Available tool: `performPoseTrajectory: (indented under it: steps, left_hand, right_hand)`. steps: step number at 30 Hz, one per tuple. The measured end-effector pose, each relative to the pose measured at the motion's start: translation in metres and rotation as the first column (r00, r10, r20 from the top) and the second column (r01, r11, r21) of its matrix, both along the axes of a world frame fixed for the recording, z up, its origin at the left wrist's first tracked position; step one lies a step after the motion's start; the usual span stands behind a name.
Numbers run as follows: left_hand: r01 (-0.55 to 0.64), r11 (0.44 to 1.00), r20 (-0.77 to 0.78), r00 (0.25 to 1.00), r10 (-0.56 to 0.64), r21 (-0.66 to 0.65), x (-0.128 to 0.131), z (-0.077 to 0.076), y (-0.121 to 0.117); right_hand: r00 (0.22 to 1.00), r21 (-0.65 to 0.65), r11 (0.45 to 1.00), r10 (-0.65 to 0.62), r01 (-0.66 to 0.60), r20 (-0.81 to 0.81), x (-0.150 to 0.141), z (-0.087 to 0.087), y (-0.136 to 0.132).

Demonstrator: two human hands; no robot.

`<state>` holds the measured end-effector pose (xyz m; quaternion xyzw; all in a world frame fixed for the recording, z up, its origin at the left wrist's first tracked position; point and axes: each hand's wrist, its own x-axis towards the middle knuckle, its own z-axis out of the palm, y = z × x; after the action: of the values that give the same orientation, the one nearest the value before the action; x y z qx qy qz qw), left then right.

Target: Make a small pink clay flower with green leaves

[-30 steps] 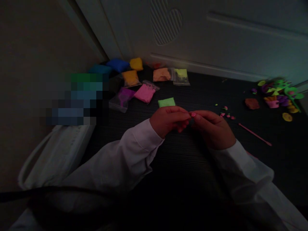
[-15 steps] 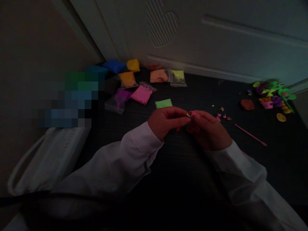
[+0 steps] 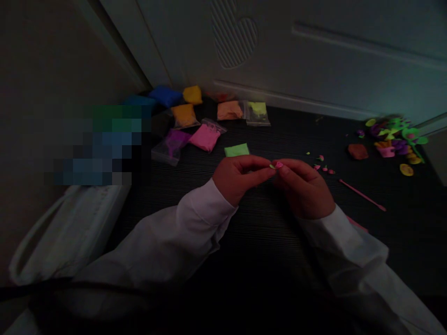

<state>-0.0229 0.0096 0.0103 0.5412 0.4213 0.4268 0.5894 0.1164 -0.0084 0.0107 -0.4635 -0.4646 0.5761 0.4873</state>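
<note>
Between the fingertips of my two hands is a tiny pink clay flower (image 3: 279, 165) with a small green clay leaf (image 3: 272, 166) at its left side. My left hand (image 3: 239, 177) pinches the leaf between thumb and forefinger. My right hand (image 3: 305, 186) is closed on the flower, its lower fingers curled and partly hidden. Right of that hand, several small pink clay flowers (image 3: 321, 158) with green bits lie on the dark table. A pink modelling tool (image 3: 362, 194) lies farther right. A green clay block (image 3: 236, 150) is just behind my left hand.
Bags of clay, among them a pink one (image 3: 205, 137) and an orange one (image 3: 184, 115), spread across the back left. A brown clay lump (image 3: 358, 151) and colourful clay figures (image 3: 394, 137) stand at the right. A white case (image 3: 73, 228) is at the left; a panelled door (image 3: 314, 60) rises behind.
My fingertips have shifted slightly, and the green leaf now sits lower and flatter against the pink flower. Both hands stay together in nearly the same place.
</note>
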Motion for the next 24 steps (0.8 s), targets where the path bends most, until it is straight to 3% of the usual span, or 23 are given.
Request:
performPoseTrajectory:
  steps: [15, 24]
  left_hand:
    - [-0.063, 0.974, -0.074, 0.994, 0.081, 0.217, -0.0002, 0.0002, -0.003]
    - [0.017, 0.981, -0.092, 0.996, 0.0, 0.192, -0.002, -0.002, -0.0009]
  right_hand:
    - [0.997, 0.154, 0.988, -0.041, 0.03, 0.071, -0.0003, -0.0023, -0.0007]
    - [0.973, 0.181, 0.983, -0.07, 0.03, 0.218, 0.0044, 0.0027, -0.0016]
